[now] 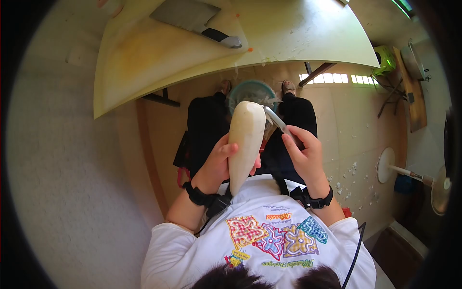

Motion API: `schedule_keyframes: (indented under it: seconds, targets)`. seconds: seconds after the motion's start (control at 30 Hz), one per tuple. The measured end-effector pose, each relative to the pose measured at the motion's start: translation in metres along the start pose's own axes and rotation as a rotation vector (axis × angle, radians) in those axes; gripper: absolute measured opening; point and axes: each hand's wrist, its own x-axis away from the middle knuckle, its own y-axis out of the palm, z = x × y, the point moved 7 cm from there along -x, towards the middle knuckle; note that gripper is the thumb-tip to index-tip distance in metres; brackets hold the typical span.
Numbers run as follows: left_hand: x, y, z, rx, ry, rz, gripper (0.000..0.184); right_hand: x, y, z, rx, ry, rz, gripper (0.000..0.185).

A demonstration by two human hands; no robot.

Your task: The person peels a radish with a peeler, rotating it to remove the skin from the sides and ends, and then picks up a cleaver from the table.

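A large white radish (246, 139), its surface pale and peeled-looking, stands lengthwise in front of my chest, thick end away from me. My left hand (222, 156) is wrapped round its lower part, with fingertips showing on the far side. In my right hand (304, 153) is a peeler (276, 119) with a silvery handle, its head beside the radish's thick upper end. Whether the blade touches the radish is too small to tell. Beyond the radish, a teal basin (250, 88) sits on the floor between the feet, with pale peelings in it.
A pale table (308, 38) spans the top, bearing a cutting board (144, 53) and a cleaver (185, 17). White scraps (353, 168) lie on the floor at right, near a fan (386, 165). A wooden board (411, 96) leans at the right wall.
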Motion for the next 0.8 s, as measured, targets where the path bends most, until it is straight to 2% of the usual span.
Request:
schedule_keyframes:
  seconds: [0.37,0.43,0.7,0.8]
  targets:
    - [-0.006,0.007,0.003,0.054,-0.025,-0.071,0.073,0.001,0.000,-0.011,0.039,-0.021,-0.001,0.022]
    - [-0.006,0.005,0.001,0.055,-0.032,-0.032,0.073,0.002,-0.001,-0.011,0.043,-0.025,0.005,0.022]
    - [-0.008,0.003,0.002,0.077,-0.018,-0.023,0.072,0.009,-0.023,-0.001,-0.059,-0.045,0.145,0.020]
    - [-0.013,0.004,0.002,0.026,-0.042,0.019,0.068,0.013,-0.028,-0.021,-0.053,-0.074,0.011,0.019]
